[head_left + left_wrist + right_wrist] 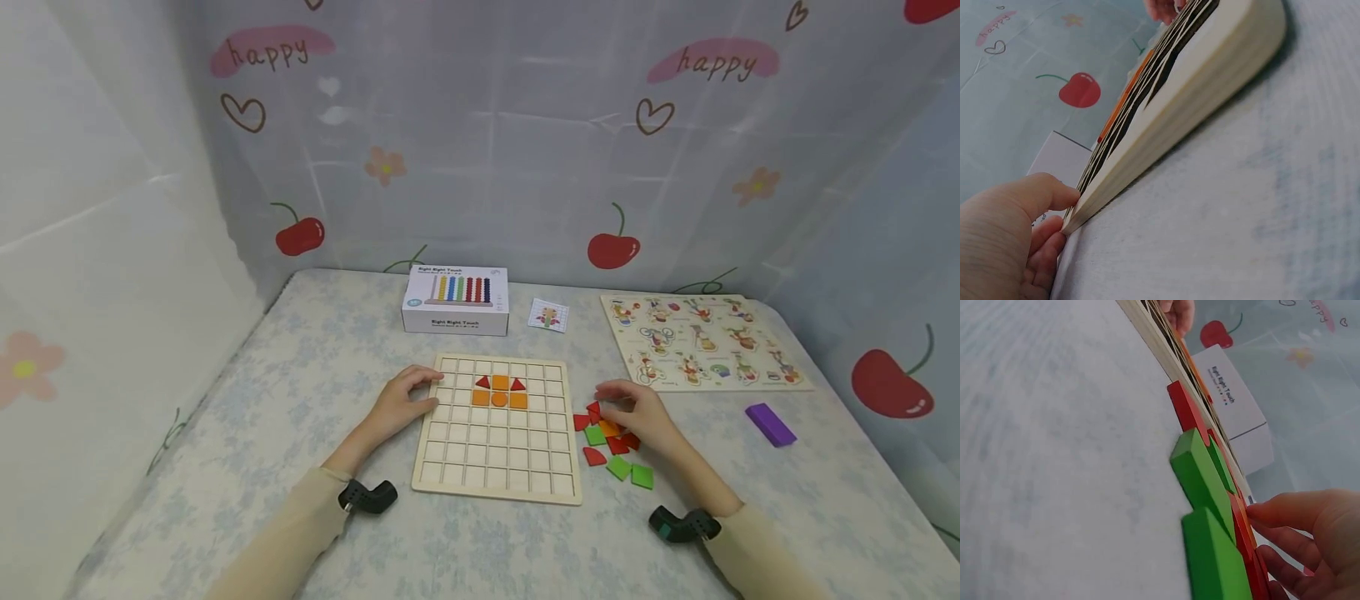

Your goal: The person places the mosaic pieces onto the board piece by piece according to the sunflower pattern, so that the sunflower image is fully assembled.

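1. Resting my left hand (401,402) on the upper left edge of the wooden grid board (495,450), I had my fingers laid loosely over its rim, thumb against the side, steadying it without a tight grip.
2. I kept the board flat on the surface (247,433), straight ahead of me at 12 o'clock; orange squares (499,392) and two red triangles (517,384) sat in its upper cells.
3. I held my right hand (637,412) over the loose pieces (615,446) just off the board's right edge, at 3 o'clock from it, fingers curled down and touching the red and orange ones; I could not tell whether any piece was pinched.
4. Green pieces (1200,472) lay nearest my wrist.
5. At 12 o'clock beyond the board stood a white box (455,302), and at 2 o'clock an animal puzzle (701,342).
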Tool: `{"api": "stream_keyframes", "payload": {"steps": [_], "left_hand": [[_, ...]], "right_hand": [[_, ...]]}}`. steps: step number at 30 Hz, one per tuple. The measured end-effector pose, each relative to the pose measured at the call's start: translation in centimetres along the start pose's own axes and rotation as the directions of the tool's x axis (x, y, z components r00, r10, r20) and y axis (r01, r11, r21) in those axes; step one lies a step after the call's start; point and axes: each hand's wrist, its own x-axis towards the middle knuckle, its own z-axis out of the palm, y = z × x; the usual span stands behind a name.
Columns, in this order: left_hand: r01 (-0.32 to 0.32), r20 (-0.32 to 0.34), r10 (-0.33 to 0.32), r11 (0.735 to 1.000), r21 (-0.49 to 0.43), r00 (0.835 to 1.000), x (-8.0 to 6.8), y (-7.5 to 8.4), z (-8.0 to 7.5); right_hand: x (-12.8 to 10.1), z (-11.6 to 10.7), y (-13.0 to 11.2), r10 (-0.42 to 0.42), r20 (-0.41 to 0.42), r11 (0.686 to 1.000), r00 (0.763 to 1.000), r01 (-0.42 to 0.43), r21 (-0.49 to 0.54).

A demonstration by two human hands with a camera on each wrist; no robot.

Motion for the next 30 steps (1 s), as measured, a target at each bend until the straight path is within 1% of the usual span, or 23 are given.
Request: {"api": "stream_keyframes", "payload": {"steps": [3,5,8,14,21,30], "left_hand": [[-0.007,0.001,0.007,1.0,-0.001,1.0,-0.03,0.02,-0.01],[-0.004,0.0,0.004,1.0,-0.002,1.0,-0.01,-0.02,-0.03],[-0.006,-0.002,0.006,1.0,0.002,1.0,0.01,-0.05,-0.07],[0.007,-0.001,-0.007,1.0,0.0,1.0,0.08,-0.08,-0.09],[0.015,0.004,-0.015,1.0,-0.006,1.0,0.05,0.11,-0.07],[0.012,0.004,-0.012,1.0,-0.01,1.0,-0.01,0.28,-0.09]], "right_hand": [[0.23,0.23,0.1,-0.022,0.001,1.0,1.0,0.022,0.005],[0.3,0.34,0.16,-0.019,-0.004,1.0,1.0,0.019,0.02],[0.4,0.42,0.29,-0.002,-0.01,0.999,1.0,0.003,0.034],[0.51,0.55,0.4,0.037,-0.061,0.999,0.997,-0.036,0.014],[0.54,0.51,0.59,-0.013,-0.059,1.0,0.998,0.011,-0.024],[0.66,0.78,0.67,-0.018,-0.061,1.0,0.998,0.018,-0.007]]}}
